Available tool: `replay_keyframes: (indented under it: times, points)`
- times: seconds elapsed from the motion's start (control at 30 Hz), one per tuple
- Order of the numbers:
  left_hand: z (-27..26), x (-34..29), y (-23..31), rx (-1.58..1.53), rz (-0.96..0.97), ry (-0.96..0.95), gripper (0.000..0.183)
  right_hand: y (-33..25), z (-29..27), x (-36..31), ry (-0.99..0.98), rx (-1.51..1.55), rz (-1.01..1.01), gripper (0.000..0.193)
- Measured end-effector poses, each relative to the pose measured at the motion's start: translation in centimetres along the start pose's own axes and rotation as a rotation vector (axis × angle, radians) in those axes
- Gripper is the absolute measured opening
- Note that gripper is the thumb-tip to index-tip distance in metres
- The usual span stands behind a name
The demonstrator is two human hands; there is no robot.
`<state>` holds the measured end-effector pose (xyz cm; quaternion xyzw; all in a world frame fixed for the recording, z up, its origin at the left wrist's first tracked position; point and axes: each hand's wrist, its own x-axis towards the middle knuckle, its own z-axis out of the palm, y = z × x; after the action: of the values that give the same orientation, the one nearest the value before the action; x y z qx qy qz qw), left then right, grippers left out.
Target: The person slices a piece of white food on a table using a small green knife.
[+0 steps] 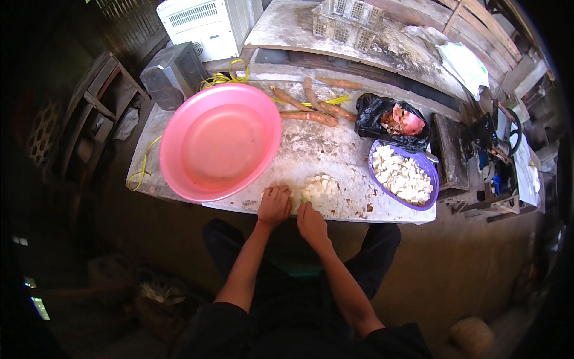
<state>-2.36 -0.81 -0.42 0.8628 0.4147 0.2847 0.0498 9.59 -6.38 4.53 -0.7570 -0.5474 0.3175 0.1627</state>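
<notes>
At the table's near edge, my left hand [275, 205] is closed over a pale piece of peeled cassava, mostly covered by the fingers. My right hand [312, 225] is closed close beside it, around what looks like a knife; fingers hide most of it. Just beyond the right hand lies a small heap of cut white cassava slices [320, 186]. A purple basin [434, 199] at the right holds many white cassava pieces [399, 173]. Several unpeeled brown cassava roots [308, 118] lie toward the back of the table.
A large pink basin [172, 137] stands left of my hands. Behind the purple basin sits a black plastic bag [369, 113] with peelings. A grey box-shaped device [173, 75], a white casing [200, 30] and yellow cord [142, 173] are at the left. A wooden bench [281, 27] lies behind.
</notes>
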Motion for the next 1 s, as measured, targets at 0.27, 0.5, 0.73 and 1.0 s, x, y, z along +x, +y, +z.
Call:
replay_keyframes:
  times: [0.27, 0.5, 0.73, 1.0]
  points:
    - [-0.2, 0.0, -0.1, 0.017, 0.034, 0.022, 0.024, -1.2, 0.9, -0.6, 0.008, 0.029, -0.049, 0.028]
    - [0.5, -0.1, -0.3, 0.024, 0.026, 0.001, 0.028, -1.2, 1.1, -0.6, 0.023, -0.02, -0.049, 0.028]
    - [0.7, -0.2, -0.1, 0.043, 0.029, -0.005, 0.028, -1.3, 0.5, -0.5, 0.013, -0.013, -0.056, 0.029]
    - [0.5, -0.3, 0.2, 0.003, 0.049, 0.012, 0.027, -0.5, 0.8, 0.4, -0.024, -0.107, -0.038, 0.033]
